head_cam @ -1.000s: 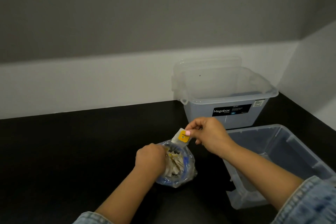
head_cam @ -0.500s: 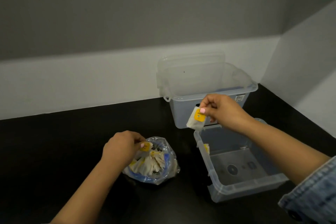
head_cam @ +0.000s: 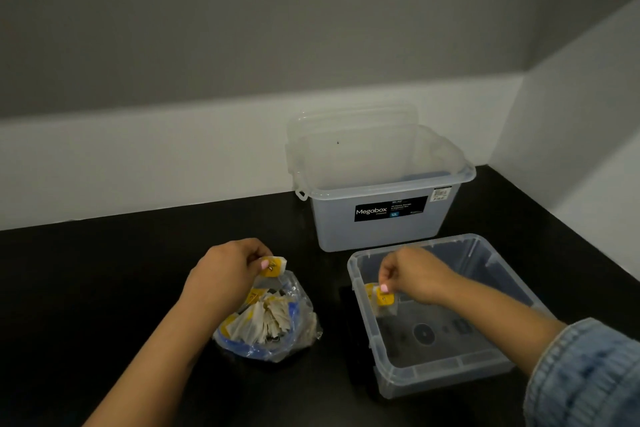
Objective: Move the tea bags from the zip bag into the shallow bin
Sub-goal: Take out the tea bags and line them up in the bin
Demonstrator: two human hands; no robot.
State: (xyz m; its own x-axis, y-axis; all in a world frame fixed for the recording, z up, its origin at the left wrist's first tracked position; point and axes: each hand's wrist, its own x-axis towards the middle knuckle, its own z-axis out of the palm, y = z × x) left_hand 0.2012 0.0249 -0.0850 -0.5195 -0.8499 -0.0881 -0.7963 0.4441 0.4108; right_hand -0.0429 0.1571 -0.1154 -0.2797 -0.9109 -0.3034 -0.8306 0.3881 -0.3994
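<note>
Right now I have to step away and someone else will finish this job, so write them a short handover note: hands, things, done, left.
Left hand: pinches a yellow-tagged white tea bag just above the clear, blue-zip plastic bag on the black counter.
Right hand: pinches another yellow-tagged tea bag, lowered inside the shallow clear plastic bin, not yet released.
Done: one yellow tag shows against the bin's left wall.
Left: release this one, carry the left hand's over, then empty the many remaining in the zip bag.
The tall Megabox tub behind is not involved.
</note>
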